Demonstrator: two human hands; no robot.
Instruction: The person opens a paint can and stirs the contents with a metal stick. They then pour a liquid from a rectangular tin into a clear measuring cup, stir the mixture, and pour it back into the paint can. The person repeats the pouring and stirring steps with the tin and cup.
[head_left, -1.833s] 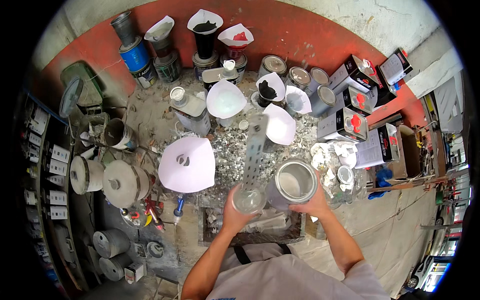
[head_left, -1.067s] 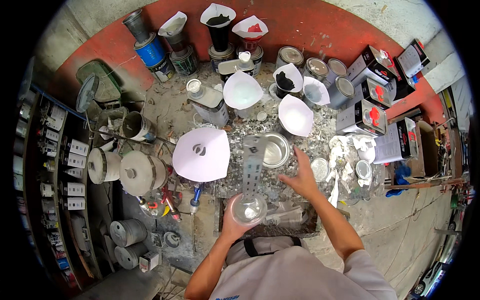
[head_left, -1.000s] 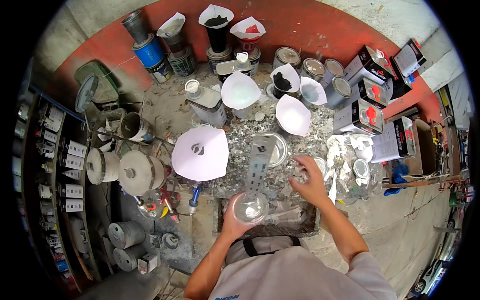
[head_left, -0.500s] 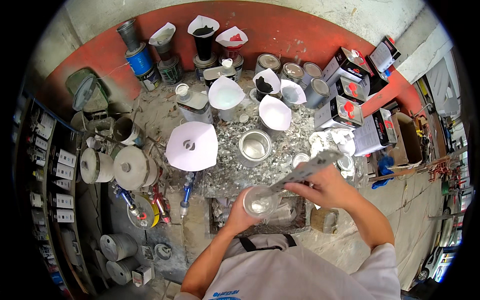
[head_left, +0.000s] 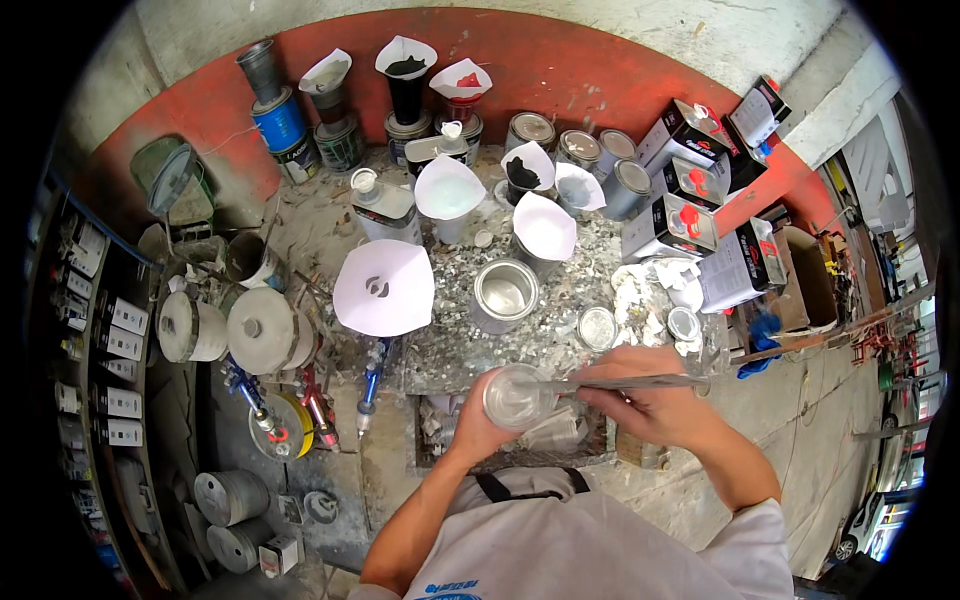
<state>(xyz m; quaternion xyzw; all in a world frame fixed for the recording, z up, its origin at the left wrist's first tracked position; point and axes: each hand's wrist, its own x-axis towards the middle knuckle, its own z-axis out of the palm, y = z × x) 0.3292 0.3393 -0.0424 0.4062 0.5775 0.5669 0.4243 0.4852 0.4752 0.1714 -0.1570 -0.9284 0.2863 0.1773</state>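
Note:
My left hand is wrapped round a clear plastic cup, held over the near edge of the bench. Something pale and translucent shows inside the cup. In my right hand is a flat metal mixing stick, turned nearly edge-on and pointing left. Its left end reaches over the cup's rim into the opening; how deep it goes I cannot tell. Beyond the cup an open metal can stands on the bench. A round tin lid lies to the can's right.
White paper cones sit in cups on the flake-strewn bench. Rectangular solvent cans with red caps line the right side. A white paper piece lies left of the open can. Spray guns hang at the front edge, left of my hands.
The mixing stick has swung from a raised slant, broad face showing, to nearly level and edge-on. My right hand has turned with it; the cup has stayed almost in place.

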